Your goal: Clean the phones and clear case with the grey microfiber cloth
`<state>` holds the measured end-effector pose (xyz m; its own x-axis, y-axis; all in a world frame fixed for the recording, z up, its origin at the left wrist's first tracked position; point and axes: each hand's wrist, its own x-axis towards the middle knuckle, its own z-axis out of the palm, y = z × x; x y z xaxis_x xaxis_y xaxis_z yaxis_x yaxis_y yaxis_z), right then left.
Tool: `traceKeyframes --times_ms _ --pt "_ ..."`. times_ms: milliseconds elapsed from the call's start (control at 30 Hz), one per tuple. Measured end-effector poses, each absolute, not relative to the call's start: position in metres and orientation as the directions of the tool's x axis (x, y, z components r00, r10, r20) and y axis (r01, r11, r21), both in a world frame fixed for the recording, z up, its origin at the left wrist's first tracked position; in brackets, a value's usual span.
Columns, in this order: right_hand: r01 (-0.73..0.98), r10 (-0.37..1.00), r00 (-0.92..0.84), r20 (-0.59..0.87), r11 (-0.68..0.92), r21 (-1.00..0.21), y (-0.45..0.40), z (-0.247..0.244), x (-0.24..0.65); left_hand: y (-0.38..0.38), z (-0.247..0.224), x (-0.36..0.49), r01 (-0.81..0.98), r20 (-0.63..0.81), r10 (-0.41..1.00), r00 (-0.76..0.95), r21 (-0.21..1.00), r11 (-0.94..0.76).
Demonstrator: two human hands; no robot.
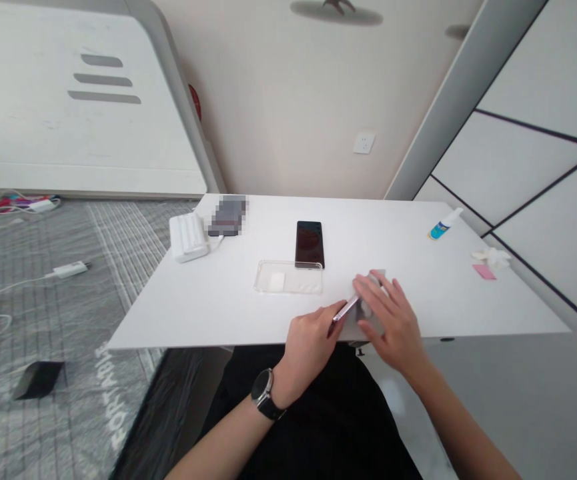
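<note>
- Left hand (313,337) is curled around a thin phone (347,309), which is held tilted on its edge, just above the near edge of the worktop (208,307).
- Right hand (391,327) is held with its fingers loosely spread, and the far end of the phone is met by its fingertips; a greyish thing (375,321) is partly covered by it, and whether that is gripped cannot be told.
- A dark watch (262,385) is worn on the left wrist.
- On the white, smooth worktop, a black phone (309,243) is laid near the middle, its near end meeting the far rim of a clear case (263,277).
- At the far left corner, a white block (188,237) is set beside a dark item (228,215) that is blurred out; a white cable (215,245) is seen between them.
- Toward the right side, a small bottle (445,224) is placed, with a pink slip (483,272) and crumpled tissue (499,258) nearer.
- To the left, a grey patterned bedcover (93,313) is spread below a white headboard (68,127); a white plug (71,269) and a black flap-like piece (38,380) are left on it.
- Behind, a pale wall (278,100) is fitted with a socket (364,143); on the right, white panels (533,133) are crossed by dark lines.
</note>
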<state>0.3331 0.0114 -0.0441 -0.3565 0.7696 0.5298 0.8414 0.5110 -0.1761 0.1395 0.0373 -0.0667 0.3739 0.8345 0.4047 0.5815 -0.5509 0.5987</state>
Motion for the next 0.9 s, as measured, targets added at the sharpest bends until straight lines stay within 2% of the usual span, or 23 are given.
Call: traceKeyframes --times_ms 67,233,400,567,700,733,833,900 --pt "0.870 0.785 -0.271 0.557 0.447 -0.208 0.012 -0.045 0.334 0.037 -0.067 0.140 0.562 0.423 0.825 0.374 0.605 -0.564" --pt "0.767 0.719 -0.521 0.460 0.631 -0.117 0.008 -0.046 0.327 0.038 -0.069 0.139 0.621 0.400 0.839 0.370 0.565 -0.543" --pt "0.896 0.796 -0.236 0.558 0.401 -0.193 0.013 -0.047 0.334 0.038 -0.068 0.139 0.565 0.432 0.822 0.371 0.598 -0.568" --pt "0.799 0.734 -0.483 0.477 0.593 -0.104 0.009 -0.045 0.328 0.038 -0.068 0.139 0.616 0.409 0.836 0.366 0.567 -0.547" --pt "0.905 0.786 -0.253 0.565 0.398 -0.148 0.017 -0.043 0.338 0.037 -0.067 0.139 0.574 0.421 0.825 0.376 0.594 -0.564" --pt "0.905 0.785 -0.253 0.565 0.399 -0.150 0.017 -0.042 0.338 0.037 -0.066 0.139 0.572 0.418 0.826 0.379 0.596 -0.564" --pt "0.811 0.734 -0.468 0.492 0.578 -0.091 0.013 -0.042 0.332 0.037 -0.066 0.139 0.614 0.389 0.841 0.376 0.576 -0.540" --pt "0.788 0.717 -0.508 0.478 0.611 -0.078 0.012 -0.042 0.331 0.037 -0.066 0.139 0.628 0.380 0.847 0.373 0.568 -0.532"
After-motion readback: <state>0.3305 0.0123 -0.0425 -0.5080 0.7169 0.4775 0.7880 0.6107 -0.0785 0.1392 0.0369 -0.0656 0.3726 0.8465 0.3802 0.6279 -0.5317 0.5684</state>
